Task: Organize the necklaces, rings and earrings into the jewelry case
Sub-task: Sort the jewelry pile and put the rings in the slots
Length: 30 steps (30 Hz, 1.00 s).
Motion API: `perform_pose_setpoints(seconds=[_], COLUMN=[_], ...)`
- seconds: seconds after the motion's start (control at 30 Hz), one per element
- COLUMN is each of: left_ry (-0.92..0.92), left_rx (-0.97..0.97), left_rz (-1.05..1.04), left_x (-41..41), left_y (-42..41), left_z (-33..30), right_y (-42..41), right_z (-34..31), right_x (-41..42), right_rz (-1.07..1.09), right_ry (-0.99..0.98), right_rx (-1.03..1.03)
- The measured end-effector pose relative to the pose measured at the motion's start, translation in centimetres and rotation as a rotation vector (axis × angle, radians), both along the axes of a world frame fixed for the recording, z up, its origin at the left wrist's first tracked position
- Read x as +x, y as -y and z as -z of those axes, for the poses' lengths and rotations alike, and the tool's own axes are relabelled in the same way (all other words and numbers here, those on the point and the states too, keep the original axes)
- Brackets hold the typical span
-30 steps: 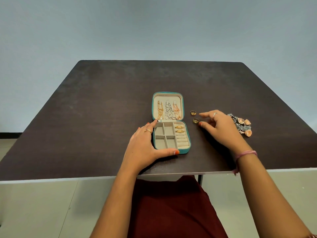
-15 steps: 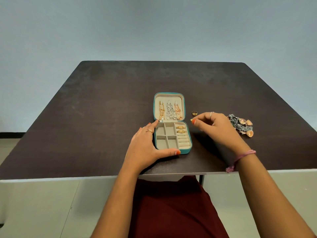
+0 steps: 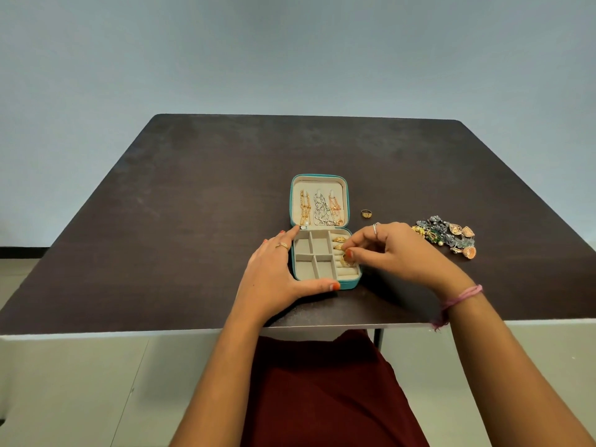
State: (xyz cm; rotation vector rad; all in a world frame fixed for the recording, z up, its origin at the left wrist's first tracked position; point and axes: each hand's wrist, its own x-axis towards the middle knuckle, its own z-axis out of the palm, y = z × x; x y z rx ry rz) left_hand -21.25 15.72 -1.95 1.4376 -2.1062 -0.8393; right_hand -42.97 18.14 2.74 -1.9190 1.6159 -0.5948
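My right hand (image 3: 395, 253) pinches a gold ring (image 3: 347, 260) just over the ring rolls at the right side of the jewelry case (image 3: 325, 256), lower centre of frame, while my left hand (image 3: 274, 275) braces its left wall with straight fingers.

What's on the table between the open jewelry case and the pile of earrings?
In the head view, a loose gold ring and the right hand, between the jewelry case and earring pile.

Orange nail polish, finger rings, pink wrist thread (image 3: 459, 297), maroon garment (image 3: 322, 391).
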Motion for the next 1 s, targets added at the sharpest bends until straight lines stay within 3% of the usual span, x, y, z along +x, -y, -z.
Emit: perform_pose_setpoints(seconds=[0.1, 0.27, 0.4, 0.53, 0.73, 1.0], left_ry=[0.002, -0.007, -0.005, -0.001, 0.001, 0.005], left_rx=[0.005, -0.001, 0.005, 0.012, 0.016, 0.017], left_rz=[0.004, 0.0, -0.003, -0.01, -0.007, -0.006], left_x=[0.0, 0.0, 0.0, 0.0, 0.1, 0.0], left_y=[-0.1, -0.2, -0.1, 0.0, 0.0, -0.1], left_z=[-0.1, -0.2, -0.1, 0.0, 0.1, -0.2], right_y=[-0.1, 0.4, 0.3, 0.4, 1.3, 2.7], right_z=[0.0, 0.0, -0.9, -1.2, -0.6, -0.5], right_x=[0.5, 1.8, 1.5, 0.1, -1.2, -1.1], right_rz=[0.025, -0.01, -0.067, -0.065, -0.144, -0.251], right_ry=[0.009, -0.206, -0.209, -0.133, 0.234, 0.227], right_rx=[-0.031, -0.054, -0.026, 0.0, 0.208, 0.297])
